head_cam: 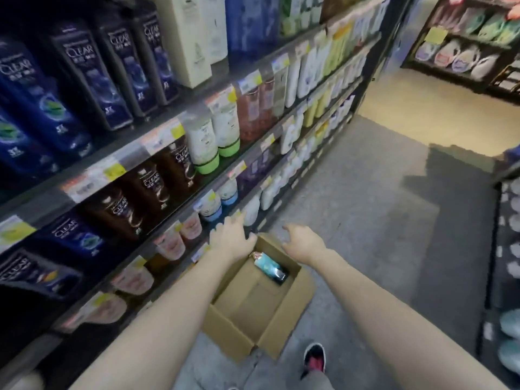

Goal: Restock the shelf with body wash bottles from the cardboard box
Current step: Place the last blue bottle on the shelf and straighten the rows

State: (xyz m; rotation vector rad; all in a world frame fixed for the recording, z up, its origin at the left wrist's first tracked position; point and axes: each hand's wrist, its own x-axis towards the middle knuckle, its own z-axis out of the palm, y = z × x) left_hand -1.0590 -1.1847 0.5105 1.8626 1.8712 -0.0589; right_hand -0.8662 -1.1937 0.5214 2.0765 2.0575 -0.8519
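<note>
An open cardboard box [281, 313] sits on the grey floor beside the shelf unit. One teal body wash bottle [270, 268] with a dark cap lies in the box's far corner. Above the box's far left edge is my left hand [231, 237], fingers spread and holding nothing, close to the lower shelf front. My right hand [302, 241] hovers over the box's far right corner, fingers loosely curved and holding nothing. The shelf [180, 218] on the left carries rows of bottles and tubes behind price tags.
Dark blue and brown shampoo bottles [84, 80] fill the upper left shelves; white and pink bottles [180, 240] stand on lower ones. My shoe [315, 358] is just beside the box. Another rack [506, 249] stands on the right, and one more across the aisle [464, 46].
</note>
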